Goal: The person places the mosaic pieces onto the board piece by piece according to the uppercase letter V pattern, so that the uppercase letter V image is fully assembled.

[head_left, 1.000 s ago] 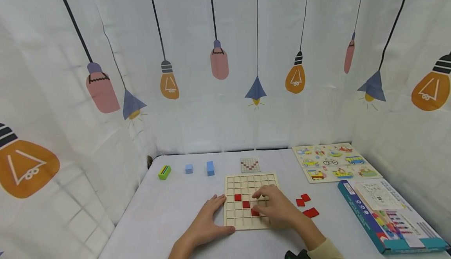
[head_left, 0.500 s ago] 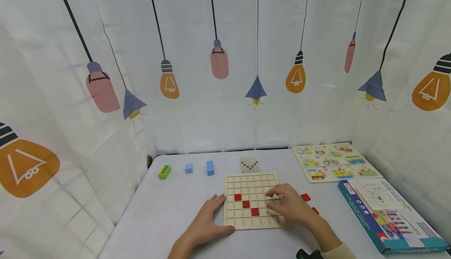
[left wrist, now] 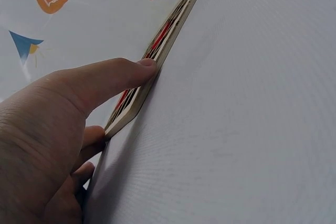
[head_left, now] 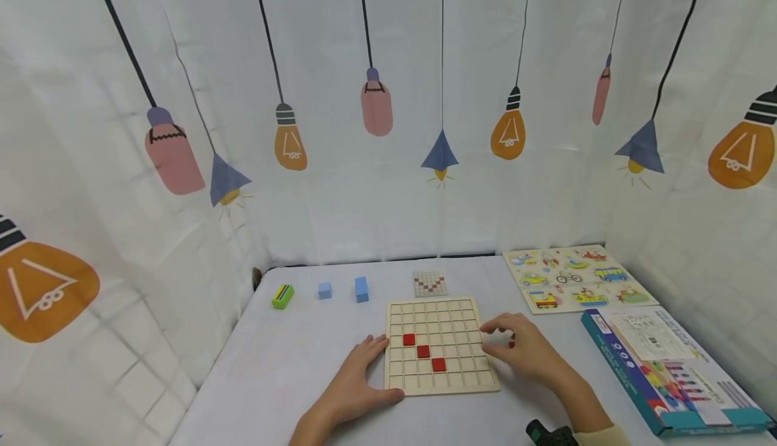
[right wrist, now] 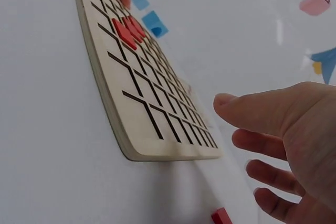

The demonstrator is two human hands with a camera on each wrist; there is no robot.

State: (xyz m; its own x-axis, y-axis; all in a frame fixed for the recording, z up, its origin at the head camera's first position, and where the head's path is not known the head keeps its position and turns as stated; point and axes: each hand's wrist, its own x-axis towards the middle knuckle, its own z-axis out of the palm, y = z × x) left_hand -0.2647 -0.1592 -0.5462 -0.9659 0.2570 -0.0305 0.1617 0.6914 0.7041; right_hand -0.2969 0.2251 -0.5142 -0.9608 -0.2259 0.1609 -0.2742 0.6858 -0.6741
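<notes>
A pale wooden grid board (head_left: 458,385) lies on the table, with three red square tiles in a diagonal row, one of them the lower tile (head_left: 438,364). My left hand (head_left: 349,388) rests at the board's near left corner. Its thumb (left wrist: 118,77) lies on the near edge and its fingers touch the left side. Just off the board's right edge, my right hand (head_left: 525,348) hovers with thumb and fingers apart and nothing between them. A red tile (right wrist: 221,216) lies on the table near that hand, mostly hidden behind it in the head view.
Behind the board lies a small pattern card (head_left: 430,284). A green striped block (head_left: 282,296) and two blue blocks (head_left: 361,289) stand at the back left. On the right are a picture puzzle board (head_left: 577,277) and a flat box (head_left: 674,372).
My right hand has moved right, from the lowest red tile to beyond the board's right edge, and now covers the loose tiles. The left hand has stayed at the corner.
</notes>
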